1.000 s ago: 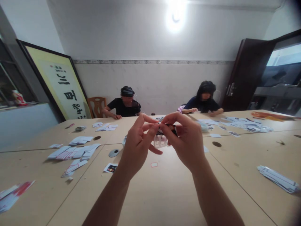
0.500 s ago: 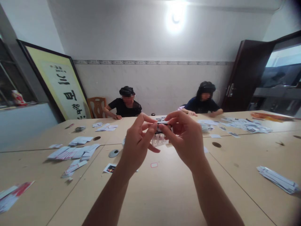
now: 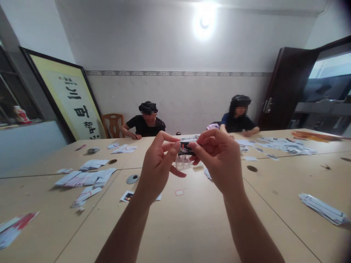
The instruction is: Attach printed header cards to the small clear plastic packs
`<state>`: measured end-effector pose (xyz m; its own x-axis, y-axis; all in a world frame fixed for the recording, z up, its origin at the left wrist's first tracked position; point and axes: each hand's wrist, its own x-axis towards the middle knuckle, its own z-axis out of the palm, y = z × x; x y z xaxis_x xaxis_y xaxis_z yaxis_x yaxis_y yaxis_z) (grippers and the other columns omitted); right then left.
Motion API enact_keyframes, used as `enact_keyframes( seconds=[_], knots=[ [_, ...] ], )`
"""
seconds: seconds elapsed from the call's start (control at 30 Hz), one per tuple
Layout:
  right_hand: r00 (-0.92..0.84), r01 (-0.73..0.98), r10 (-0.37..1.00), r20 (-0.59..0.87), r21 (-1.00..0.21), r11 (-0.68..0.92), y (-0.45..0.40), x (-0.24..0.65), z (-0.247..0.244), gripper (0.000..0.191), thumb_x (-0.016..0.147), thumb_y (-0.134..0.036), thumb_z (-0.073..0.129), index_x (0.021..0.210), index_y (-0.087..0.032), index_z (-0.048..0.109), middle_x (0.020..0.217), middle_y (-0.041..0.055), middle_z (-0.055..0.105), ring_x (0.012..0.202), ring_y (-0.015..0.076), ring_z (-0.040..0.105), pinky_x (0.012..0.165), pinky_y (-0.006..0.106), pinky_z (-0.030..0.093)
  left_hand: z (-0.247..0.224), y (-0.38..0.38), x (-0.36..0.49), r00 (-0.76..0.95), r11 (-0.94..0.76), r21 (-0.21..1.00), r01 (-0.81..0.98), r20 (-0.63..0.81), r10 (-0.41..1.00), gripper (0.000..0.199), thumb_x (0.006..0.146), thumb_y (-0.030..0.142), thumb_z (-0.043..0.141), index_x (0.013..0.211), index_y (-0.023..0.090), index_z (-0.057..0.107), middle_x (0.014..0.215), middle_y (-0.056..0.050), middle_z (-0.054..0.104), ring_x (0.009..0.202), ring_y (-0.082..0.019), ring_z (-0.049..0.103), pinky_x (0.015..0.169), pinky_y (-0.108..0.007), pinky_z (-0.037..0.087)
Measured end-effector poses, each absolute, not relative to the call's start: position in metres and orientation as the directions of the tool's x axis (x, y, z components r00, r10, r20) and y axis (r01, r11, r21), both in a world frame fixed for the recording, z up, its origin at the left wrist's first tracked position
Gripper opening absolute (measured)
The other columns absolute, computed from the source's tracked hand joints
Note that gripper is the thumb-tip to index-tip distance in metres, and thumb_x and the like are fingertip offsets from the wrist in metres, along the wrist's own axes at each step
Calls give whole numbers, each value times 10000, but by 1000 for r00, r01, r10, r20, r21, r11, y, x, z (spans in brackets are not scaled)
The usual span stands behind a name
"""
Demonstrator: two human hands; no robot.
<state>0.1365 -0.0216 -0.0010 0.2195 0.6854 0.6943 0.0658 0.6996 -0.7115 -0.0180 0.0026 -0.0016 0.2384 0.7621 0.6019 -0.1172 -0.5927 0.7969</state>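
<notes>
Between the fingertips of both hands is a small black printed piece (image 3: pixel 185 148) with orange-red and white marks, held above the table. My left hand (image 3: pixel 157 166) pinches its left end between thumb and fingers, with a lower finger reaching under it. My right hand (image 3: pixel 221 160) has the other end, its thumb across the front face. Just below the piece shows a clear plastic item (image 3: pixel 182 163) with rounded shapes; whether it is held or lies behind is unclear. A small red-edged white label (image 3: pixel 179 192) lies on the table nearer to me. Printed picture paper (image 3: pixel 126 196) is partly behind my left wrist.
White paper slips (image 3: pixel 85 177) are piled at left, beside a round grey cover (image 3: pixel 133 178). Cable holes (image 3: pixel 252 168) pierce the table (image 3: pixel 189 226). More papers (image 3: pixel 290 145) are scattered at far right; a bundle (image 3: pixel 323 209) lies nearer. Two people sit opposite.
My right hand has shifted slightly right, and more of the black piece's printed face shows between my fingertips. The person opposite on the right has moved an arm.
</notes>
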Motion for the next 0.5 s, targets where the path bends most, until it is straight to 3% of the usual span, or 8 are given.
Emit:
enact_keyframes(
  seconds=[0.17,0.5],
  knots=[
    [225,-38,702,676,-713,700,-22,139,1,256,743,-242,860,749,-198,608,620,-53,665,500,155,730,448,207,589,-1,2,-19,228,-579,805,-130,593,773,287,919,450,695,931,219,525,618,85,471,517,-89,556,393,-274,636],
    [105,-216,810,577,-782,584,-25,151,4,225,719,-277,899,763,-176,703,696,3,749,613,186,777,597,266,677,3,-1,-20,213,-554,824,-117,565,797,331,899,490,702,946,219,518,739,35,577,602,-152,672,388,-302,637]
  ],
)
